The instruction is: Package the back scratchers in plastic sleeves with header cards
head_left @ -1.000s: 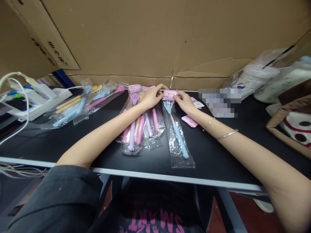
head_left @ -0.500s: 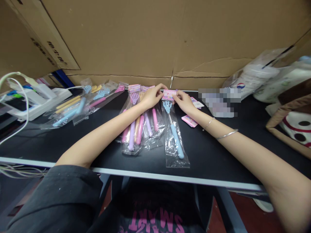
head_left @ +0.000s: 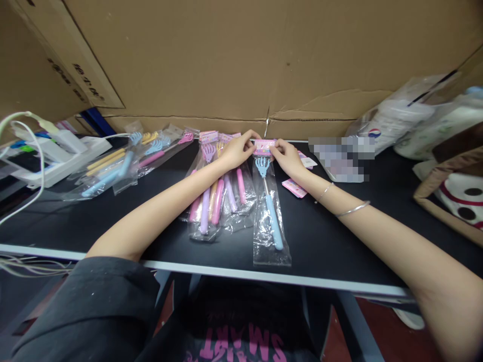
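A blue back scratcher (head_left: 273,216) lies inside a clear plastic bag (head_left: 264,256) in front of me. At the bag's top sits a pink printed header card (head_left: 264,147). My left hand (head_left: 241,150) pinches the card's left end, and my right hand (head_left: 287,155) pinches its right end. Left of this bag, partly under my left forearm, is a pile of bagged back scratchers (head_left: 217,201) in pink, purple and yellow, with header cards. Beside my right wrist lie more pink cards (head_left: 295,188), partly hidden by the forearm.
Farther left on the black table (head_left: 166,236) are bagged blue, yellow and pink scratchers (head_left: 124,161). A white power strip (head_left: 56,161) with cables stands at the left edge. At the right are a bagged cup (head_left: 392,120) and a cloth bag (head_left: 453,191). Cardboard (head_left: 241,60) walls the back.
The bag with the blue scratcher has swung slightly left at its lower end and come a little nearer the table's front edge. The card is straighter between both hands.
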{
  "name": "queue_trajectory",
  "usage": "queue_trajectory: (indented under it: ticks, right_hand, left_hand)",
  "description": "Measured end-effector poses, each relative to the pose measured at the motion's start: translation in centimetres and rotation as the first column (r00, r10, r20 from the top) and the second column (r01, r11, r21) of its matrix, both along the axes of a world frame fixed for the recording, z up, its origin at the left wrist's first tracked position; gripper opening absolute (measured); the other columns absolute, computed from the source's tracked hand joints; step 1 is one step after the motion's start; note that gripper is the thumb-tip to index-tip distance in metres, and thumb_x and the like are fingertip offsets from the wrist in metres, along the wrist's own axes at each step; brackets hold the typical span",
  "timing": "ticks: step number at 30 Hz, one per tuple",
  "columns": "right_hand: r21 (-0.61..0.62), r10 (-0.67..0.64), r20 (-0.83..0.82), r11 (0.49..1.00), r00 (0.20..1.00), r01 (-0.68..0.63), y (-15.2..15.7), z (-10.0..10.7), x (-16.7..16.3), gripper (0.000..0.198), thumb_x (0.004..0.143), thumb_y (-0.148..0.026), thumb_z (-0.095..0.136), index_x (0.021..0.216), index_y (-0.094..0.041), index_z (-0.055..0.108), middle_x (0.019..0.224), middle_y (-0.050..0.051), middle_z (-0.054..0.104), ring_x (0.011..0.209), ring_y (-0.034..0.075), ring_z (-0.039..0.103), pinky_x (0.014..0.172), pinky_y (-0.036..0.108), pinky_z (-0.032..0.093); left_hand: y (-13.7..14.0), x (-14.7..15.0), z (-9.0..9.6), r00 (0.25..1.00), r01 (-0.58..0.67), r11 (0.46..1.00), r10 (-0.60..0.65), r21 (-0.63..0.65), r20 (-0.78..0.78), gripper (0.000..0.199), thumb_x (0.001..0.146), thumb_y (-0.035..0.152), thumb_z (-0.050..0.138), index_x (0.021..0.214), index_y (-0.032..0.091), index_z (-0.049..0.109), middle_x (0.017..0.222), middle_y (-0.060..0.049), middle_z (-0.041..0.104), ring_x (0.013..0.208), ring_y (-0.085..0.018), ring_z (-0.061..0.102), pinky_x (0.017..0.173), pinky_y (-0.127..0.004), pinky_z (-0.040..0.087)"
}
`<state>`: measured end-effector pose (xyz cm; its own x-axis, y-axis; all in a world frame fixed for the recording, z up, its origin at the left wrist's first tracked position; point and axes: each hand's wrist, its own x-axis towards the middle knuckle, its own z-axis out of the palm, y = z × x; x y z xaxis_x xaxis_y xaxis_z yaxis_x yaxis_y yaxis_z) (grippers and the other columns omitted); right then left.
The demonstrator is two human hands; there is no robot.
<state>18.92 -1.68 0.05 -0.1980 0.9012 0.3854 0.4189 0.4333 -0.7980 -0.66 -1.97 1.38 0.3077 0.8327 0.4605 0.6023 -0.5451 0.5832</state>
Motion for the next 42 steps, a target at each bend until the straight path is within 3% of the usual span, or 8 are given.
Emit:
queue_trajectory:
  ticks: [8,16,24,32,42]
  right_hand:
    - [0.016,0.009,0.022,1.000,1.000,-0.009,0.6,-0.4,0.2,0.023,0.089,-0.030,0.055,0.073,-0.026,0.039,0.064,-0.002,0.055,0.068,0.020,0.057,0.078,0.036,0.043]
    - [0.091,-0.014,0.050,0.996,0.999,0.009,0.4,-0.3,0.4,0.030,0.089,-0.040,0.058,0.071,-0.025,0.040,0.065,-0.002,0.048,0.069,0.017,0.046,0.073,0.034,0.039]
    - [0.048,-0.012,0.044,0.999,0.999,0.010,0.5,-0.3,0.3,0.025,0.091,-0.027,0.056,0.071,-0.025,0.040,0.066,-0.003,0.050,0.069,0.017,0.049,0.073,0.033,0.037]
    - [0.105,0.044,0.022,0.993,0.999,-0.046,1.2,-0.9,0.6,0.034,0.087,-0.050,0.058,0.074,-0.026,0.038,0.067,-0.003,0.046,0.069,0.017,0.045,0.069,0.033,0.036]
    - [0.062,0.068,0.008,0.996,0.998,-0.069,1.6,-1.1,0.6,0.035,0.086,-0.053,0.059,0.076,-0.026,0.039,0.068,-0.002,0.047,0.068,0.017,0.047,0.067,0.032,0.038]
  left_hand:
    - [-0.3,0.1,0.3,1.000,-0.006,1.000,0.006,-0.024,-0.005,0.028,0.087,0.013,0.054,0.113,0.017,0.061,0.082,-0.001,0.071,0.076,-0.015,0.063,0.076,-0.027,0.046]
    - [-0.3,0.0,0.1,1.000,0.021,0.999,-0.020,-0.029,0.017,0.026,0.087,0.013,0.054,0.112,0.019,0.061,0.082,-0.001,0.071,0.076,-0.015,0.063,0.078,-0.028,0.047]
    - [-0.5,0.1,0.3,1.000,0.011,0.999,-0.010,-0.038,0.014,0.027,0.086,0.013,0.055,0.112,0.017,0.061,0.081,-0.001,0.071,0.076,-0.015,0.064,0.077,-0.027,0.047]
    - [-0.3,0.1,0.1,0.999,0.025,0.999,-0.023,-0.041,0.031,0.025,0.086,0.014,0.056,0.109,0.019,0.061,0.078,0.001,0.071,0.074,-0.013,0.064,0.073,-0.026,0.046]
    - [-0.2,0.1,0.0,0.999,0.031,0.999,-0.031,-0.029,0.017,0.025,0.086,0.014,0.056,0.110,0.019,0.061,0.078,0.001,0.070,0.074,-0.013,0.064,0.071,-0.026,0.044]
